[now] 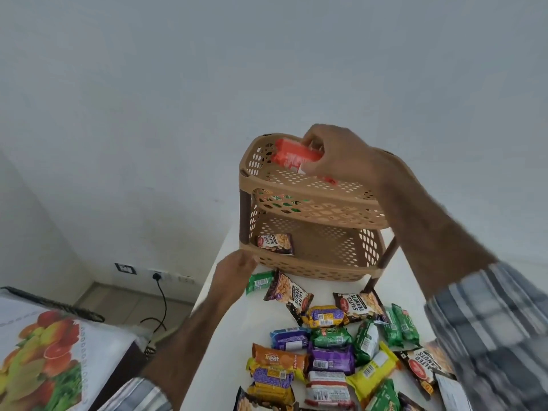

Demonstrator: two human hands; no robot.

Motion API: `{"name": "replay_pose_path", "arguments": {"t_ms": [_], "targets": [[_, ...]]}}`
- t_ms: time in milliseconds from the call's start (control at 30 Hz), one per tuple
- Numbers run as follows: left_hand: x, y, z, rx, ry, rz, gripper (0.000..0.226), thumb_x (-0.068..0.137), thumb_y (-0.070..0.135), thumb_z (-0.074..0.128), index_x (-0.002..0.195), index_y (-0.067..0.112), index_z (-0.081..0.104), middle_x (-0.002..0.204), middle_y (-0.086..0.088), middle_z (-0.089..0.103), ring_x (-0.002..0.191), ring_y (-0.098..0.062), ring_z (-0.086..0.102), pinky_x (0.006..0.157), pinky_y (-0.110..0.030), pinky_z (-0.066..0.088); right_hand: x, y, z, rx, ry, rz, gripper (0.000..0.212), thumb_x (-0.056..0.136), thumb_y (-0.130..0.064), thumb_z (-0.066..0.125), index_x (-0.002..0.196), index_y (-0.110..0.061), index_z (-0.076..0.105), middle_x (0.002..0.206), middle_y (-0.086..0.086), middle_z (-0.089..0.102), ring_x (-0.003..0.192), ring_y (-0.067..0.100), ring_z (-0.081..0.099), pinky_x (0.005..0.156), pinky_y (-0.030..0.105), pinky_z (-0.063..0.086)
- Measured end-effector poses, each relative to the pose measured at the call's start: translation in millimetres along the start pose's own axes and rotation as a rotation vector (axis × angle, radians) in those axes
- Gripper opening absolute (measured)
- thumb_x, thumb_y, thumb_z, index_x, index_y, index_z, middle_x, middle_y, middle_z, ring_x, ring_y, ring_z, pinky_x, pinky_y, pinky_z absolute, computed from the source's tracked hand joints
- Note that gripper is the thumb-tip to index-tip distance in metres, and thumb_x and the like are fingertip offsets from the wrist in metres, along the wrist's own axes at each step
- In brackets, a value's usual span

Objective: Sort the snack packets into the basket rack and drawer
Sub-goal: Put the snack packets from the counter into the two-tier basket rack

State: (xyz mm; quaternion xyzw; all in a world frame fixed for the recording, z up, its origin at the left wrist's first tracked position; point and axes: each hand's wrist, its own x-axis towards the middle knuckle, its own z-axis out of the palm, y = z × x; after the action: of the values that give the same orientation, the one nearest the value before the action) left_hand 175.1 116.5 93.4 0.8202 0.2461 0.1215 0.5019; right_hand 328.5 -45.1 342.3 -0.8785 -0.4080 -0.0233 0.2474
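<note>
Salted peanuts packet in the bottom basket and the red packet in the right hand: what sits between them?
In the head view, the middle basket tier with green packets separates the salted peanuts packet from the red packet.

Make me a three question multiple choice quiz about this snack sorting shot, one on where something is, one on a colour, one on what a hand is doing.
1. Where does the salted peanuts packet inside the basket rack lie?
A. top tier
B. bottom tier
C. under the rack

2. What colour is the packet in the right hand?
A. red-orange
B. purple
C. green

3. What is the left hand doing?
A. lifting a purple packet
B. resting at the bottom tier's front rim
C. resting flat on the packets

Answers: 1 B, it lies on the lowest shelf at its left side. 2 A, the red-orange packet is gripped over the top tier. 3 B, its fingers meet the rim, holding nothing visible.
</note>
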Motion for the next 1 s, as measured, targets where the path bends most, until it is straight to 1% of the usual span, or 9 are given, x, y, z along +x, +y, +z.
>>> {"name": "replay_pose_path", "arguments": {"t_ms": [100,167,233,433,567,667,767,900,1000], "targets": [[5,-26,21,0.205,-0.069,-0.06,0.027,0.1,0.036,0.059,0.123,0.023,0.066,0.136,-0.002,0.064,0.105,-0.015,0.063,0.072,-0.015,0.044,40,21,13,-0.075,-0.046,0.095,0.041,0.079,-0.022,0.08,0.113,-0.017,0.058,0.105,0.0,0.063,0.078,0.008,0.063,0.059,0.026,0.057],[4,-37,31,0.284,-0.143,-0.052,0.029,0.098,0.042,0.06,0.121,0.025,0.066,0.129,0.002,0.068,0.093,-0.008,0.062,0.064,-0.013,0.047,59,35,33,-0.102,-0.111,0.122,0.034,0.08,-0.019,0.079,0.107,-0.016,0.059,0.105,0.004,0.066,0.08,0.009,0.061,0.068,0.03,0.058],[5,-45,41,0.322,-0.208,-0.079,0.031,0.099,0.044,0.059,0.122,0.024,0.067,0.125,0.004,0.069,0.087,-0.006,0.063,0.061,-0.013,0.051,73,48,51,-0.096,-0.179,0.163,0.03,0.082,-0.019,0.078,0.106,-0.017,0.06,0.104,0.003,0.067,0.081,0.01,0.061,0.063,0.026,0.052],[12,-52,60,-0.062,-0.139,-0.482,0.025,0.1,0.022,0.059,0.12,0.008,0.06,0.111,-0.006,0.066,0.084,-0.023,0.07,0.062,-0.027,0.06,86,71,89,-0.086,-0.352,0.272,0.032,0.091,-0.021,0.071,0.122,-0.013,0.067,0.096,-0.004,0.065,0.083,0.012,0.064,0.057,0.023,0.045],[13,-51,64,-0.239,-0.163,-0.554,0.032,0.099,0.024,0.062,0.121,0.001,0.061,0.107,-0.018,0.071,0.079,-0.026,0.07,0.059,-0.029,0.06,80,63,83,-0.092,-0.34,0.249,0.034,0.096,-0.016,0.062,0.13,-0.013,0.064,0.105,-0.003,0.064,0.083,0.008,0.061,0.057,0.021,0.044],[14,-51,72,-0.288,-0.172,-0.543,0.031,0.098,0.024,0.065,0.118,0.001,0.063,0.105,-0.02,0.072,0.078,-0.025,0.07,0.073,-0.036,0.063,60,46,70,0.069,-0.114,0.181,0.032,0.099,-0.013,0.056,0.13,-0.013,0.062,0.12,0.0,0.065,0.085,0.003,0.061,0.062,0.012,0.043],[16,-49,78,-0.318,-0.142,-0.523,0.024,0.097,0.017,0.066,0.114,0.001,0.064,0.104,-0.017,0.072,0.079,-0.022,0.07,0.07,-0.033,0.064,24,21,56,0.238,0.178,0.05,0.028,0.099,-0.021,0.059,0.126,-0.021,0.064,0.11,-0.015,0.064,0.093,-0.008,0.059,0.07,0.007,0.045],[15,-45,78,-0.307,-0.106,-0.457,0.012,0.1,0.015,0.059,0.099,0.004,0.064,0.102,-0.017,0.073,0.081,-0.022,0.07,0.08,-0.041,0.063,-45,9,60,0.397,0.326,-0.015,0.017,0.098,-0.022,0.06,0.112,-0.027,0.068,0.102,-0.021,0.066,0.089,-0.006,0.062,0.075,0.003,0.047],[7,-41,69,-0.362,-0.055,-0.405,0.009,0.1,0.021,0.061,0.099,0.012,0.063,0.103,-0.007,0.073,0.09,-0.02,0.074,0.073,-0.032,0.064,-100,20,85,0.422,0.392,0.05,0.014,0.097,-0.022,0.059,0.1,-0.028,0.072,0.093,-0.017,0.07,0.082,-0.003,0.064,0.069,0.008,0.048]]}}
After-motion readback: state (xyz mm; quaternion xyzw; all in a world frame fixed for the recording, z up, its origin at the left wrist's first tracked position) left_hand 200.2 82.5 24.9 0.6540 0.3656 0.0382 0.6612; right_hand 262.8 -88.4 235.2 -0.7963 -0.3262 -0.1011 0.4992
